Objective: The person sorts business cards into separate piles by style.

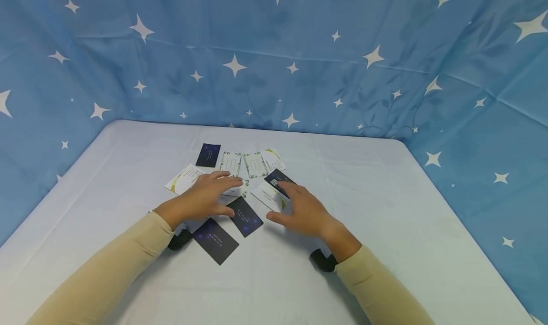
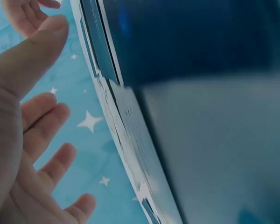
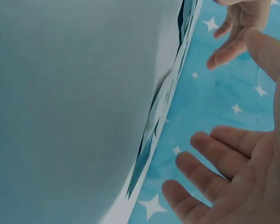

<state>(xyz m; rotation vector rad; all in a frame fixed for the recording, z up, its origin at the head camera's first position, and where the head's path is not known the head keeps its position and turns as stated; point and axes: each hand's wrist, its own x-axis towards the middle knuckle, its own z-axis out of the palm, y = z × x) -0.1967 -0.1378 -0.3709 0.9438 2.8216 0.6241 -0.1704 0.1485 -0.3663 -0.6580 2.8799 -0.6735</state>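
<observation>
Both hands are down flat over a scatter of business cards on the pale worktop (image 1: 385,211), palms down, fingers straight and slightly spread, gripping nothing.

Left hand (image 1: 204,197): lies over the middle of the spread, fingertips reaching a leaf-patterned white card (image 1: 244,188), thumb just beside a dark card (image 1: 245,216). A white card with a green swoosh (image 1: 184,179) pokes out from under its far-left side. The left wrist view shows its fingers (image 2: 44,114) apart and relaxed, with card edges seen side-on; whether they touch can't be told there.

Right hand (image 1: 301,209): fingertips rest on a dark card with a QR code (image 1: 276,179); a white card with small text (image 1: 268,195) lies just under and beside the index finger. Thumb is out to the side, clear of the cards. The right wrist view shows its fingers (image 3: 214,163) spread and open.

Other cards:
- large dark card (image 1: 215,241) nearest the person, between the forearms, touching nothing but the worktop
- far row: small dark card (image 1: 208,154), then two green-bordered white cards (image 1: 231,163) (image 1: 255,164), then an angled white card (image 1: 274,159)

Beige sleeves (image 1: 107,272), black wrist straps (image 1: 323,260). A blue star-print cloth (image 1: 274,68) backs the worktop on three sides.
</observation>
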